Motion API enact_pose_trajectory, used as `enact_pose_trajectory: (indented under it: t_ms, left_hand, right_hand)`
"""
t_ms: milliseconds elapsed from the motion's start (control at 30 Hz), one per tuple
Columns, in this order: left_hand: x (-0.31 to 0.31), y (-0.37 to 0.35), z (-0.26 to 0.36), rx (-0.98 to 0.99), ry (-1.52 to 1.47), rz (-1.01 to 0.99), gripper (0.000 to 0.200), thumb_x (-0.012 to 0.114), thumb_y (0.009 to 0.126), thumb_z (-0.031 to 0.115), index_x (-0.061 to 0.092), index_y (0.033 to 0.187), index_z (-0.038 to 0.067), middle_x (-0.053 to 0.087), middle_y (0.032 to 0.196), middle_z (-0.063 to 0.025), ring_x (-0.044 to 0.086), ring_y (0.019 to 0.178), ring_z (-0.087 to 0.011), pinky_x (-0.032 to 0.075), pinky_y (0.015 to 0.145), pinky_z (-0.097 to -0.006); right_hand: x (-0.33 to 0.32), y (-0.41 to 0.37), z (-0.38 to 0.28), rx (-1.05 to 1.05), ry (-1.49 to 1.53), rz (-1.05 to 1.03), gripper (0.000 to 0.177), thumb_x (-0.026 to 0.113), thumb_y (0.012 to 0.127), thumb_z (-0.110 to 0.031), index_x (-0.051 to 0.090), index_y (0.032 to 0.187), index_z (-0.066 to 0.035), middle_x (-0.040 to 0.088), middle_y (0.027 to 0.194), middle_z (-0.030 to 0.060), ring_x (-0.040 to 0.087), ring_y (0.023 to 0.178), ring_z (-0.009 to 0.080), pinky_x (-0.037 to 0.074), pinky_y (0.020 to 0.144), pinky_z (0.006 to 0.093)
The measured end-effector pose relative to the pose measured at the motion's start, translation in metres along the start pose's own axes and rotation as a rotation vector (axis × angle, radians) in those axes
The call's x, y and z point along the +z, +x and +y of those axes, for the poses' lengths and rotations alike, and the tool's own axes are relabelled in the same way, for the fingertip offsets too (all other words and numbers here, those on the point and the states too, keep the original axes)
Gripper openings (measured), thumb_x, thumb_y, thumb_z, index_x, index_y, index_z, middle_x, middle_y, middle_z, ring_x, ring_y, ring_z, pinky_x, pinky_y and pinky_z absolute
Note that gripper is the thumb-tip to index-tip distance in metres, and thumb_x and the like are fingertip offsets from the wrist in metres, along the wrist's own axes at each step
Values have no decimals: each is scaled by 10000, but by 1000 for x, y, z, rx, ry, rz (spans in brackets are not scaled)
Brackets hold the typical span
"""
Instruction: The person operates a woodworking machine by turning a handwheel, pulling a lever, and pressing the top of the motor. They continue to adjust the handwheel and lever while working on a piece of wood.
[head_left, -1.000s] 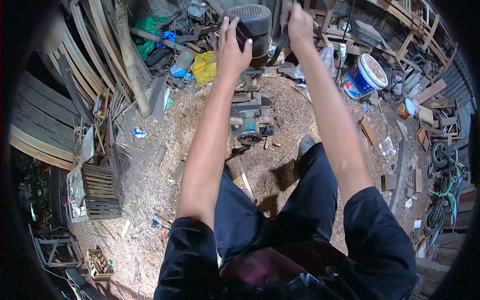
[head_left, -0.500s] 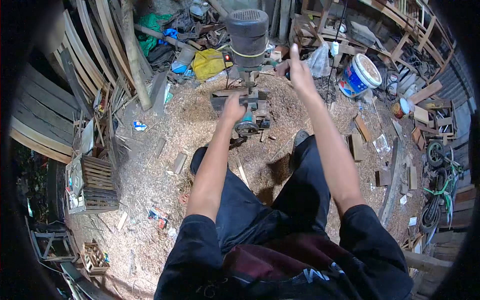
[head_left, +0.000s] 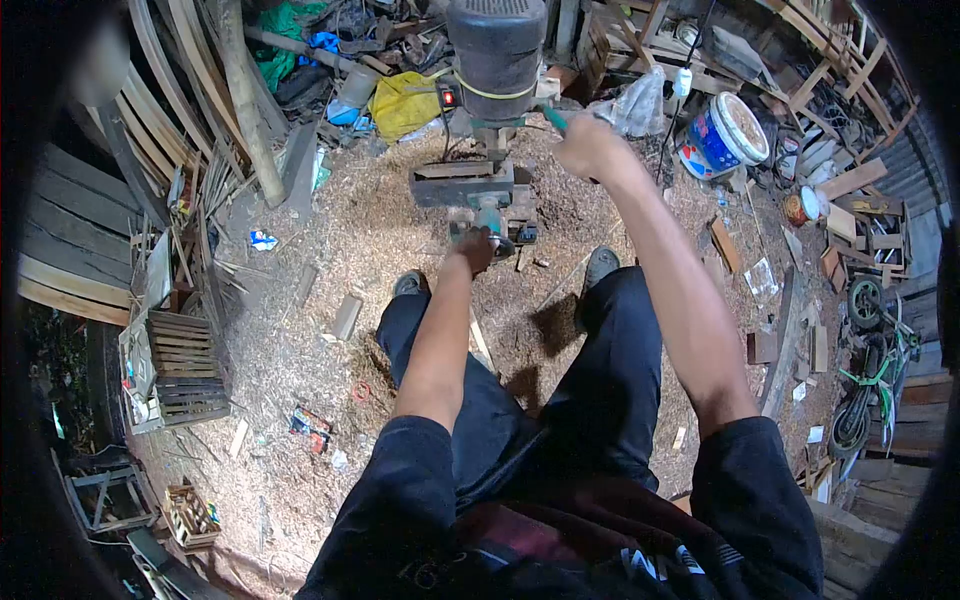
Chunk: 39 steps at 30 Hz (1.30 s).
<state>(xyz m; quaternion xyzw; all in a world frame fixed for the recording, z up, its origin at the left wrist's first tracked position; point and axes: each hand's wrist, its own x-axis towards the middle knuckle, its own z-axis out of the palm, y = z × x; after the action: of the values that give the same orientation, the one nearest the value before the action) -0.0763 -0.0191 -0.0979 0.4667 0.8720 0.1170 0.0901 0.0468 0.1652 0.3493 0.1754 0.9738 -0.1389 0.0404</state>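
Machine (head_left: 497, 60), dark, cylindrical, perforated on top, stood upright over coarse wood shavings (head_left: 385, 225). Wood block (head_left: 462, 188), long, straight-edged, lay crosswise below its housing. Left hand (head_left: 474, 250): fingers curled tight around the round handwheel (head_left: 503, 246), nearer the person. Right hand (head_left: 592, 148): closed on a smooth green handle (head_left: 554, 118), machine's right side. Bag (head_left: 405, 105): yellow, crumpled.
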Motion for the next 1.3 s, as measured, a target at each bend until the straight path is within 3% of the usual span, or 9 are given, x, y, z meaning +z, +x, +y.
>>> enact_pose_trajectory:
  t_ms: [100,200,300,500,600,867,967,1100,1300]
  left_hand:
    - [9,6,-7,266,585,-14,368,482,893,148,518,1163,-100,586,1067,-323,610,972,-378,496,806,-460]
    - [-72,-27,49,288,813,-41,311,478,892,136,554,1047,-122,609,973,-272,621,910,-316,500,748,-387]
    - [-33,1,27,250,871,-208,251,466,905,138,609,1017,-35,619,945,-184,612,855,-247,483,720,-338]
    - [-101,-10,72,-425,-183,-136,260,461,920,95,578,1150,66,609,1234,-103,580,1135,-301,485,918,-426]
    - [-107,2,70,-582,-346,-219,317,468,914,86,535,1221,45,557,1318,-151,515,1230,-346,445,1009,-454]
    - [-106,-7,71,-480,-170,-202,373,575,866,103,558,1232,39,580,1280,-182,558,1180,-346,454,998,-445]
    - [-116,-14,82,-417,-172,-199,333,579,825,91,587,1145,-2,606,1202,-224,583,1116,-384,464,971,-452]
    - [-91,-22,69,-359,-267,170,237,585,817,67,588,1043,-6,616,1036,-256,576,1025,-411,451,928,-466]
    - [-95,-28,67,-332,-419,242,168,633,790,57,635,955,29,631,960,-201,596,953,-389,476,857,-457]
  right_hand:
    - [11,-19,-1,120,121,35,375,640,798,-240,668,1019,62,648,1066,281,637,1026,391,511,896,437]
    - [23,-26,1,149,128,96,369,641,803,-228,654,1032,61,657,1045,274,637,1017,401,513,894,443]
    - [45,-24,8,194,155,125,357,664,797,-220,651,1018,60,663,1026,267,638,1009,408,514,887,450]
    - [67,-42,10,183,291,250,284,631,783,-182,630,845,95,634,855,330,628,893,469,496,802,504]
    - [81,-45,13,195,351,267,302,654,792,-202,628,866,90,633,860,331,627,881,477,497,791,508]
    - [155,-56,27,179,422,411,300,594,859,-153,559,1029,92,620,807,331,621,821,495,495,743,547]
    - [277,-51,56,142,370,439,403,494,905,-126,427,1246,78,616,821,296,614,748,479,479,684,563]
    - [354,-20,63,236,481,437,374,498,958,-208,452,1236,37,583,1010,308,582,897,491,453,768,555]
    - [421,26,86,250,653,459,390,499,954,-210,439,1295,-30,605,1032,265,594,923,471,460,784,537]
